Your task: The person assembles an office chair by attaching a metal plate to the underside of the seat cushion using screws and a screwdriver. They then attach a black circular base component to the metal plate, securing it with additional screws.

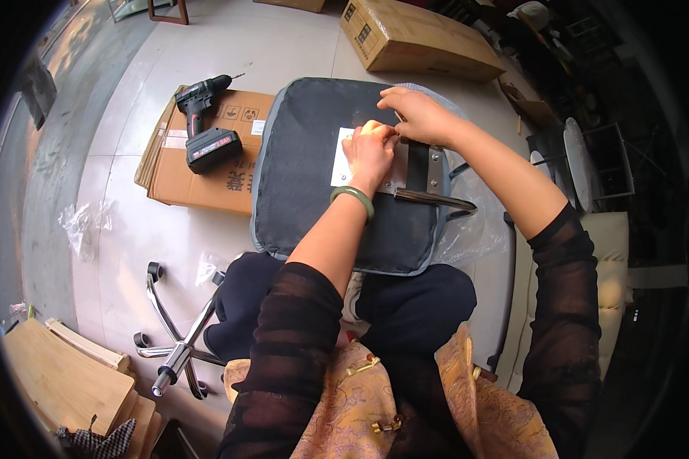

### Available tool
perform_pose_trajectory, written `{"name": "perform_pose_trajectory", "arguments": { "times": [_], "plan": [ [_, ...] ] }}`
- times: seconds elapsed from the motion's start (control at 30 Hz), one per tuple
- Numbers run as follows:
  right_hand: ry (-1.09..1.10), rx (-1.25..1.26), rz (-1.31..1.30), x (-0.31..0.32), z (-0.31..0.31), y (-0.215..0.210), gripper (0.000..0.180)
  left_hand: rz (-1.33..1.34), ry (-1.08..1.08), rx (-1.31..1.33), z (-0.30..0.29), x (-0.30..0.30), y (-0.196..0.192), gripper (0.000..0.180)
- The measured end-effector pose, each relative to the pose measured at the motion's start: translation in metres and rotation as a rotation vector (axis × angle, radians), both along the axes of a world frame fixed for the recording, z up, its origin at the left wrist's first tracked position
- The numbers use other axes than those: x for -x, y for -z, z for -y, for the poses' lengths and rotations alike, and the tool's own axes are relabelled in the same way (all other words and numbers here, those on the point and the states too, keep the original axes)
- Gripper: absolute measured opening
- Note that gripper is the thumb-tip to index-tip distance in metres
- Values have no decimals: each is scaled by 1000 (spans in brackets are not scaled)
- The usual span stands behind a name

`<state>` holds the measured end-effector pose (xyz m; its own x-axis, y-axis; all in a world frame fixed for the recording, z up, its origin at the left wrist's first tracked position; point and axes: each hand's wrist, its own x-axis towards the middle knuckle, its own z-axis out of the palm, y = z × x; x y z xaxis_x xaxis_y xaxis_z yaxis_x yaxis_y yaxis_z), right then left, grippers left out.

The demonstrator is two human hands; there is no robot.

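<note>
Both hands, left and right, pinch a metal bracket beside the white label on the grey seat cushion; flattened cardboard carton lies left.

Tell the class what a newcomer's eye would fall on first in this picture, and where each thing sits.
At centre, a dark fabric seat cushion lies upside down on the person's lap, with the left hand and right hand pressed together over a grey metal bracket on it. To the left, a black and red cordless drill rests on flattened brown cardboard; a chrome wheeled chair base lies at lower left.
</note>
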<state>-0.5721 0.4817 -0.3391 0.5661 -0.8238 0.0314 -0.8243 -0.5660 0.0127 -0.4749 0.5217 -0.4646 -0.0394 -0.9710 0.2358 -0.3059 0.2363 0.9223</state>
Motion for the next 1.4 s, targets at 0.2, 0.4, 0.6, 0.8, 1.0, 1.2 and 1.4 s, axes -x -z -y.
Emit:
{"name": "perform_pose_trajectory", "arguments": {
  "times": [0.2, 0.4, 0.6, 0.8, 1.0, 1.2, 1.4],
  "plan": [
    [362, -253, -113, -12, -5, -19, 10, 24, -41, 40, 1, 5, 3, 13],
    [-22, -196, -325, -9, -9, -6, 12, -69, 16, 70, 6, 4, 17, 13],
    [263, -39, -147, -11, -15, -11, 14, -67, -36, 101, 7, 7, 17, 14],
    [184, -128, -268, -17, -23, -23, 13, -101, -80, 126, 8, 10, 14, 12],
    [150, -127, -225, -21, -19, -14, 12, -188, -40, 127, 12, 15, 15, 9],
    [120, -178, -11, -13, -23, -11, 25, -274, 11, 219, 12, 12, 17, 9],
    [239, -199, -51, -3, -16, -13, 34, -304, 24, 35, 15, 10, 16, 17]
  ]
}}
